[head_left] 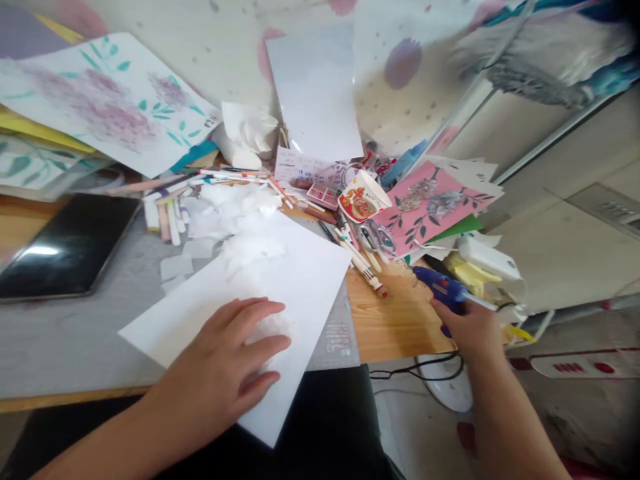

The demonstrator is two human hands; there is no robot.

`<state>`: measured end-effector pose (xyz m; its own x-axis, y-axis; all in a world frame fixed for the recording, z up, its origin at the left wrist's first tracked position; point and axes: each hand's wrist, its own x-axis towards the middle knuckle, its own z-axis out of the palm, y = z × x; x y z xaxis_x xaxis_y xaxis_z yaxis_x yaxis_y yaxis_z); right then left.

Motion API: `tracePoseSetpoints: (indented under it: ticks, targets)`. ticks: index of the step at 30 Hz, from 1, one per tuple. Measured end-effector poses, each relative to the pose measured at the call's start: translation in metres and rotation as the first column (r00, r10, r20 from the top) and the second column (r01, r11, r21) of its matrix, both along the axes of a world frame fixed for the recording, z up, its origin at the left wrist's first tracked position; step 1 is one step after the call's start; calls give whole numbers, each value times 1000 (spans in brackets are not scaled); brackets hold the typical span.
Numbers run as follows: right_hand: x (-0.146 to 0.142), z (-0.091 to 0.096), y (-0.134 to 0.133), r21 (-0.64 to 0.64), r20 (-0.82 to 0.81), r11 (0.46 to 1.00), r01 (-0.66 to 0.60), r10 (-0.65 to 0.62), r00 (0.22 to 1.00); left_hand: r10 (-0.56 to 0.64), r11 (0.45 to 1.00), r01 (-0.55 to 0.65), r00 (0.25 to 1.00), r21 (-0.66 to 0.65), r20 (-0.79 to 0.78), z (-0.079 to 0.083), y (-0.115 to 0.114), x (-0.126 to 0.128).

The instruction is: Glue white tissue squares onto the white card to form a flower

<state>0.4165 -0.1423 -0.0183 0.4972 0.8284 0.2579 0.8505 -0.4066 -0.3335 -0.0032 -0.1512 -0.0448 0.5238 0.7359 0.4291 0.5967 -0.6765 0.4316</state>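
Note:
A blue hot glue gun with a white glue stick in its back is gripped in my right hand, over the right end of the desk. Its nozzle points left. My left hand rests on a sheet of white paper, fingers spread and slightly bent. Beneath those fingers lies a small tuft of white cotton, partly hidden. A larger clump of cotton sits on the paper's far part, with more loose cotton behind it. The paper's near corner overhangs the desk edge, above my lap.
A black tablet lies at left. Pens and markers, a paper cup and a pink floral picture crowd the right back. Another flower painting leans at left. A black cable hangs below the desk.

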Motion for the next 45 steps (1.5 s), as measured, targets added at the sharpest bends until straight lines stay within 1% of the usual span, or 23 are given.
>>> tracePoseSetpoints:
  ticks: [2,3,4,5,6,7,8,9,10,11,14,15,17,21,23,25,28,30,32,34,37,42,45]
  targets:
    - [-17,0,-20,18,-59,998,-65,66,996,21,1000,-22,1000,-16,-5,0,-2,3]
    - [-30,1,-31,41,-98,991,-125,128,987,27,999,-27,1000,-27,-3,0,-2,3]
    - [-45,3,-40,108,-172,955,-276,291,941,29,999,-29,1000,-39,0,0,-2,3]
    - [-61,5,-47,142,-215,884,-446,467,858,31,998,-31,1000,-50,3,0,-2,2]
    - [-79,8,-53,133,-250,790,-599,611,751,32,998,-31,999,-60,4,0,-2,1]
    - [-96,12,-56,107,-281,667,-737,732,621,29,997,-29,1000,-67,3,0,-2,0]
    - [-112,15,-57,79,-310,541,-837,811,496,23,997,-23,1000,-72,0,1,-1,-1]
    - [-127,18,-56,78,-322,469,-880,847,423,14,997,-15,1000,-77,-5,1,0,-2]
    - [-139,21,-54,69,-340,424,-903,861,379,4,997,-5,1000,-80,-9,1,0,-3]
    - [-148,22,-52,30,-354,390,-920,865,355,-5,997,4,1000,-83,-11,1,1,-3]
    - [-163,23,-46,-73,-362,334,-940,869,337,-10,996,10,1000,-88,-6,1,2,-4]
    - [-165,22,-45,-90,-356,323,-942,873,334,-9,996,9,1000,-88,-3,1,2,-3]
    - [-166,19,-45,-111,-328,318,-941,882,337,-6,996,6,1000,-88,-2,0,2,-3]
    - [-167,14,-45,-155,-255,335,-929,895,366,-8,997,8,1000,-83,3,0,3,-4]
    - [-167,13,-44,-157,-245,336,-929,898,366,-13,996,13,1000,-92,3,0,3,-4]
    - [-167,15,-43,-166,-262,320,-933,897,355,-21,994,20,1000,-108,-3,0,3,-5]
    - [-165,20,-42,-200,-351,292,-935,870,347,-20,992,17,999,-122,-25,-1,3,-7]
    - [-164,21,-42,-203,-374,302,-931,855,359,-16,993,12,999,-116,-37,-1,3,-8]
    - [-163,20,-44,-197,-358,329,-924,853,380,-16,994,11,999,-105,-42,0,3,-8]
    - [-163,16,-44,-198,-345,343,-918,853,393,-9,995,5,999,-99,-38,0,4,-8]
    - [-162,14,-43,-218,-363,346,-913,839,405,4,994,-7,1000,-108,-23,1,4,-7]
    - [-162,19,-40,-222,-443,351,-909,794,415,-14,994,9,999,-108,-44,2,4,-8]
    - [-161,18,-42,-210,-420,365,-907,805,420,-5,993,0,999,-116,-41,3,4,-8]
